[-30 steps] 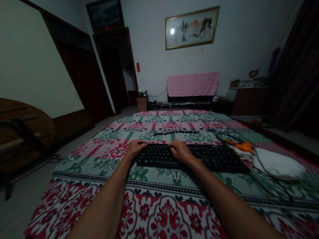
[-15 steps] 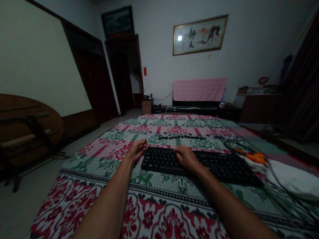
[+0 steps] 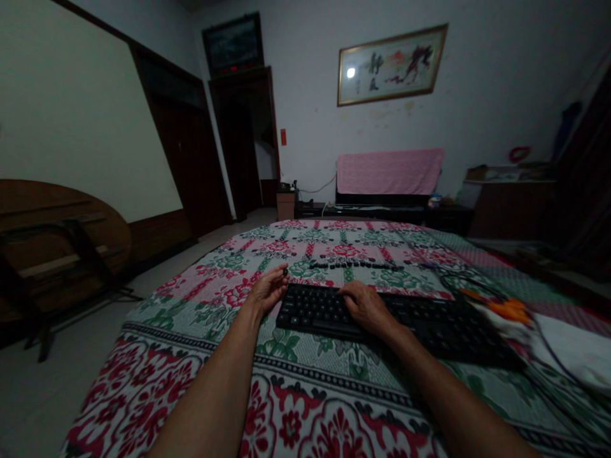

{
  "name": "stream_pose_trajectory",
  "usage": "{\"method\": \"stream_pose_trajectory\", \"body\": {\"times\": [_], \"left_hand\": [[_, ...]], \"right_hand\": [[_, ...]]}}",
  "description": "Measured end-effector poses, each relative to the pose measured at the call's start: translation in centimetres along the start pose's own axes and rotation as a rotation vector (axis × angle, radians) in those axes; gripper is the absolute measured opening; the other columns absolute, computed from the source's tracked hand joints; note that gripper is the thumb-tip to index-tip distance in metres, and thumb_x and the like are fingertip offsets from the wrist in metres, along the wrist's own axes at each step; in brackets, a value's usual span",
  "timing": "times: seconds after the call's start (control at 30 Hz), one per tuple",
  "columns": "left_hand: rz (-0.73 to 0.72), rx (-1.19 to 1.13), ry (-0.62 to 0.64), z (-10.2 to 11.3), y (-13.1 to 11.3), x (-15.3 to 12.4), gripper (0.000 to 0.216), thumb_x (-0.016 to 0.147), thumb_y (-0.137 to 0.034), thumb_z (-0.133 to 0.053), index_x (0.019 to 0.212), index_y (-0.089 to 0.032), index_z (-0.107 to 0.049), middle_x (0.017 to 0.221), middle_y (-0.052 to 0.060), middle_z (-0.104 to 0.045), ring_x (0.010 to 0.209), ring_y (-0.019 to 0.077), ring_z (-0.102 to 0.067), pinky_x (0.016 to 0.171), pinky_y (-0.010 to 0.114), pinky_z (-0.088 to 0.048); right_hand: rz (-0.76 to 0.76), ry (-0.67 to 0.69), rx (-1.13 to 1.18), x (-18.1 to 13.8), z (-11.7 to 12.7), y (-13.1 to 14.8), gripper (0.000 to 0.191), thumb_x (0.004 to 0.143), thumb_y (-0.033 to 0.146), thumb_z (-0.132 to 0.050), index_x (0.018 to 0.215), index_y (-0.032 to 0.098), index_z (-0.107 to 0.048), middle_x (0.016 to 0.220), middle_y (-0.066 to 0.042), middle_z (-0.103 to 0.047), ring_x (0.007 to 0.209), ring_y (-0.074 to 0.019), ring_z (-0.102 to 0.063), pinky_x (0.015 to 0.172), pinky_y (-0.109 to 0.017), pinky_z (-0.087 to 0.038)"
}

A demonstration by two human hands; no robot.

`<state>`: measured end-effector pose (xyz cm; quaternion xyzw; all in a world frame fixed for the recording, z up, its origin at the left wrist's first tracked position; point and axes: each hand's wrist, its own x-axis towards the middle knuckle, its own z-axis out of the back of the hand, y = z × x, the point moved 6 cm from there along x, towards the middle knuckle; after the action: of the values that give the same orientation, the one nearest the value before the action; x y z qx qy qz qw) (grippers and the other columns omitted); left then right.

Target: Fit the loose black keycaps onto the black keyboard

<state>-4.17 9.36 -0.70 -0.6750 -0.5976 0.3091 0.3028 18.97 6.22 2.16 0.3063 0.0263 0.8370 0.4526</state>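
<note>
A black keyboard lies on the flowered bedspread in front of me. My left hand is just off its left end, palm turned inward. Between its thumb and fingertips it pinches a small black keycap. My right hand rests over the middle of the keyboard, fingers curled together at the top row. Its fingertips are partly hidden, so whatever they grip does not show. Beyond the keyboard, several black keycaps stand in a row on the bedspread.
To the right of the keyboard lie an orange item, a white cloth or bag and dark cables. A folded round table leans at the left wall. A pink cloth covers something at the far wall.
The view has shifted slightly, moving everything a little to the right in the picture. My left hand has turned a bit, showing the keycap more plainly. The right hand stays on the keyboard.
</note>
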Motion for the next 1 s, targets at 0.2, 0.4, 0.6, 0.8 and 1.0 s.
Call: {"method": "stream_pose_trajectory", "body": {"times": [0.2,0.4,0.6,0.8,1.0], "left_hand": [[-0.013,0.014,0.000,0.07,-0.03,-0.15,0.024,0.068,-0.011,-0.057,0.092,-0.015,-0.058,0.068,0.002,-0.058,0.053,0.0057,-0.055,0.046,0.014,-0.045],[-0.005,-0.006,-0.017,0.34,0.12,0.20,0.020,0.068,-0.012,-0.057,0.089,-0.015,-0.058,0.065,0.001,-0.058,0.052,0.0057,-0.055,0.045,0.013,-0.045],[-0.002,0.006,-0.069,0.79,0.23,0.29,0.017,0.068,-0.012,-0.059,0.085,-0.014,-0.058,0.067,0.004,-0.061,0.052,0.0067,-0.057,0.044,0.013,-0.046],[-0.021,0.005,-0.064,0.85,0.12,0.26,0.021,0.068,-0.008,-0.059,0.089,-0.013,-0.058,0.076,0.007,-0.064,0.057,0.0073,-0.060,0.049,0.014,-0.049],[-0.010,-0.012,-0.041,0.44,0.18,0.10,0.020,0.070,-0.005,-0.055,0.088,-0.008,-0.059,0.075,0.008,-0.064,0.062,0.0092,-0.062,0.052,0.014,-0.050]], "right_hand": [[-0.012,0.003,-0.001,0.03,0.09,0.05,0.024,0.076,0.012,-0.042,0.087,0.016,-0.063,0.088,-0.005,-0.060,0.087,-0.0142,-0.053,0.081,-0.024,-0.039],[-0.010,0.007,-0.008,0.01,0.14,0.21,0.024,0.077,0.013,-0.042,0.086,0.016,-0.063,0.087,-0.005,-0.061,0.087,-0.0146,-0.054,0.081,-0.025,-0.039],[-0.009,0.008,-0.009,0.09,0.17,0.21,0.025,0.076,0.012,-0.041,0.087,0.016,-0.063,0.087,-0.006,-0.061,0.086,-0.0147,-0.054,0.081,-0.024,-0.039],[0.000,0.003,-0.001,0.06,-0.02,-0.03,0.024,0.076,0.013,-0.042,0.087,0.015,-0.063,0.088,-0.006,-0.060,0.087,-0.0149,-0.053,0.081,-0.024,-0.039],[-0.002,0.001,0.000,0.04,-0.15,-0.13,0.024,0.076,0.013,-0.041,0.087,0.015,-0.063,0.087,-0.006,-0.060,0.086,-0.0151,-0.053,0.080,-0.024,-0.039]]}}
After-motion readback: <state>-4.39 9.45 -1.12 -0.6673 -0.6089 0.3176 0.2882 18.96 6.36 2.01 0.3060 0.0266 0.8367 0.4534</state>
